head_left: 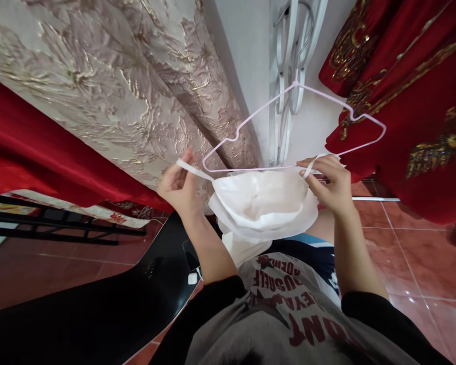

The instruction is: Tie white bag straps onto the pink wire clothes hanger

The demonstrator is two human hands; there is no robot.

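A white garment with thin straps [264, 200] hangs in loose layers between my hands, its wide opening facing up. My left hand [180, 182] pinches one strap and draws it out to the left. On the other side, my right hand [330, 177] has its fingers closed on the second strap, beside the hanger's lower bar. Just above the garment is a pale pink clothes hanger [262, 104], hooked onto a white metal grille. How far the garment's lower part reaches is partly hidden behind its upper layers.
Behind the hanger stands the white grille [285, 45]. A beige and gold textured curtain [137, 76] is at left, red cloth with gold decoration [410, 116] at right. A black glossy seat [129, 299] holds a phone [190, 254] and a small white case [192, 279].
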